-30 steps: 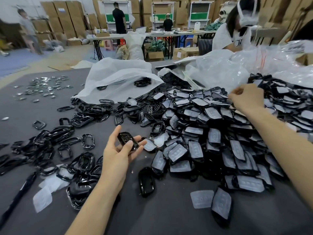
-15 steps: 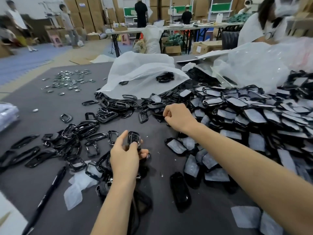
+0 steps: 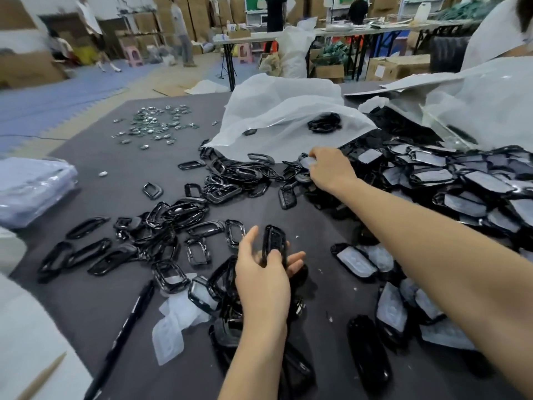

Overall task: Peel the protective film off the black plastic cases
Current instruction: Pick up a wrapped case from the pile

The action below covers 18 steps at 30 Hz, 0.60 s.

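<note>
Holding a black plastic case [image 3: 274,241] upright over the dark worktop [image 3: 121,174], the left hand [image 3: 264,274] curls its fingers round it. The right hand [image 3: 331,170] pinches a whitish film piece [image 3: 309,162] beside the heap of film-covered cases [image 3: 461,186].

**Black cases and protective film**

One glossy black case [image 3: 274,245] stands on edge, gripped by the left hand [image 3: 264,280]. At right, a heap of cases [image 3: 476,194] lies with pale film on their faces. The right hand [image 3: 331,171] pinches a pale piece [image 3: 309,162] at the heap's far-left edge. Bare black frames [image 3: 176,215] and loose film [image 3: 173,327] lie scattered at left.
</note>
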Each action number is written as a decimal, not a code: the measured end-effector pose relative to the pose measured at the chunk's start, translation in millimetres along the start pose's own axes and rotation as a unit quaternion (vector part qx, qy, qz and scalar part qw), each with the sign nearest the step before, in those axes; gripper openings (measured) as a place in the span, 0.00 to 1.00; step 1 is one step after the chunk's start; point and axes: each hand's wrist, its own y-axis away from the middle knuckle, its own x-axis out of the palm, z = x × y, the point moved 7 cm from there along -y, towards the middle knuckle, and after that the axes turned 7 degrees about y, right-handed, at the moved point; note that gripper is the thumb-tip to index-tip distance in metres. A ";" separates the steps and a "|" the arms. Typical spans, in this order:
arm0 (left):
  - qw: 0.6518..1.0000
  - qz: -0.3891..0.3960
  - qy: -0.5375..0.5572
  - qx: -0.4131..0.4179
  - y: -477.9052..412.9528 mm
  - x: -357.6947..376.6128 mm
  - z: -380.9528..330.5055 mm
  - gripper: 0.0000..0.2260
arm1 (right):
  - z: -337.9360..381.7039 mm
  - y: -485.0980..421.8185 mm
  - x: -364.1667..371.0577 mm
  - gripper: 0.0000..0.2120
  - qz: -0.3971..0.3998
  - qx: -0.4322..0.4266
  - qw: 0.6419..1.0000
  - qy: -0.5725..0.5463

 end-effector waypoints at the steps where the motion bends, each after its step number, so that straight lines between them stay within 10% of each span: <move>1: 1.000 0.000 -0.003 0.001 0.4 -0.1 0.2 0.21 | -3.1 -3.3 0.5 0.16 0.000 0.004 0.999 0.051; 6: 1.000 0.004 -0.002 0.004 -0.2 2.1 0.7 0.20 | -45.3 -9.3 -7.5 0.19 0.076 0.136 0.964 0.214; 18: 0.999 0.017 -0.030 0.013 0.4 4.0 1.0 0.18 | -49.6 -4.4 -28.5 0.11 0.044 0.067 0.986 0.147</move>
